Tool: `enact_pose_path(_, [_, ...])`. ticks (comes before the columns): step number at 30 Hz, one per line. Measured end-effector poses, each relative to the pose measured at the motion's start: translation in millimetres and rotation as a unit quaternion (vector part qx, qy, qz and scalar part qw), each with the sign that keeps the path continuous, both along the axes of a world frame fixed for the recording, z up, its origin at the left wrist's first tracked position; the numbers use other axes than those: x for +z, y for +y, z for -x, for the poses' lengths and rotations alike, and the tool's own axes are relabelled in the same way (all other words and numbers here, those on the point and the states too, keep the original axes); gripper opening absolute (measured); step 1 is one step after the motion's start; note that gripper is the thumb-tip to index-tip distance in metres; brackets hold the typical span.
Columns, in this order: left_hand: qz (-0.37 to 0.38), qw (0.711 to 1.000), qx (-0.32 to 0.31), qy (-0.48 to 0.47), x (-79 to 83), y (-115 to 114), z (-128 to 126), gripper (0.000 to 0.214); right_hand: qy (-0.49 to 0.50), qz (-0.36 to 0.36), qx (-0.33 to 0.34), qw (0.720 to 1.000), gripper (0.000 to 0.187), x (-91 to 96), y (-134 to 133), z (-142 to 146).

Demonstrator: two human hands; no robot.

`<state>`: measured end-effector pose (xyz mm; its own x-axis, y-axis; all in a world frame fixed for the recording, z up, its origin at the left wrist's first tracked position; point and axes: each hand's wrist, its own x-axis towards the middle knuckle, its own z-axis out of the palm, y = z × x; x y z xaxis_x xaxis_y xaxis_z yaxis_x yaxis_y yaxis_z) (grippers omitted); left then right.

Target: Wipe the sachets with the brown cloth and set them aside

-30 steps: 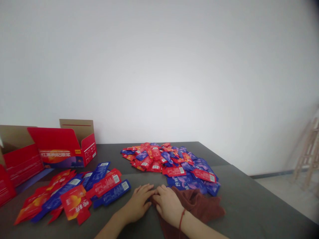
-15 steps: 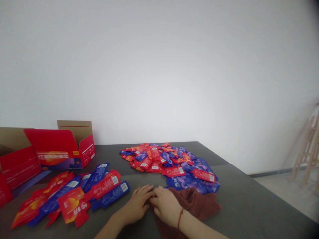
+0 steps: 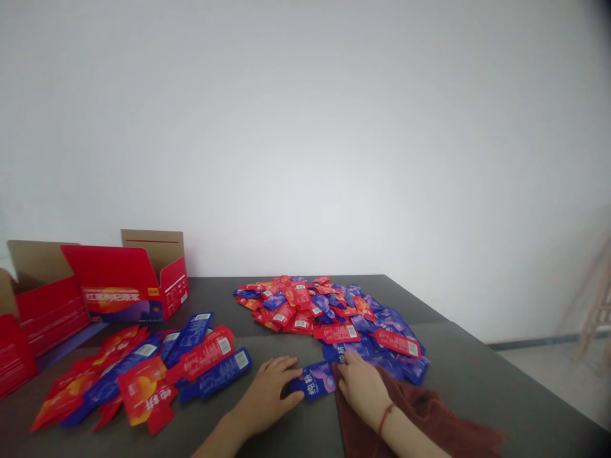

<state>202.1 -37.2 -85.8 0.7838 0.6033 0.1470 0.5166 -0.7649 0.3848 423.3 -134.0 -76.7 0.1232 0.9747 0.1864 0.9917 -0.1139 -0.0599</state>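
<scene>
A blue-purple sachet [image 3: 315, 381] with white characters lies between my hands, low over or on the dark table. My left hand [image 3: 270, 394] has its thumb and fingers at either side of the sachet's left end. My right hand [image 3: 363, 385] is closed on a brown cloth [image 3: 420, 413], its fingertips beside the sachet's right end. The cloth spreads rumpled under and right of that wrist, which wears a red string. Just beyond my right hand lies a large pile of red and blue sachets [image 3: 300, 299].
Left of my left hand is a smaller heap of red and blue sachets [image 3: 143, 381]. Open red cardboard boxes [image 3: 112, 277] stand at the left. The dark table [image 3: 501, 388] has its edge on the right. A wooden stand [image 3: 594, 312] is on the floor at far right.
My hands, together before, have moved apart. The right hand has gone right with the brown cloth, and the blue sachet now shows between them. The view has shifted slightly left.
</scene>
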Motion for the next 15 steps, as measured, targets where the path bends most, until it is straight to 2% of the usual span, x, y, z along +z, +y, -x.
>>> enact_pose_path(5, [-0.027,1.000,0.002,0.011,-9.4,3.7,-3.4,0.044,-0.001,0.006,0.049,0.999,0.020,10.1,14.0,26.7])
enact_pose_path(10, [-0.041,0.999,-0.005,0.021,-12.9,5.9,-4.7,0.047,0.000,0.003,0.037,0.999,0.024,12.9,40.0,46.8])
enact_pose_path(15, [-0.050,0.998,-0.004,0.025,-10.2,6.2,-4.2,0.047,0.010,-0.003,0.047,0.999,0.021,7.3,36.0,40.6])
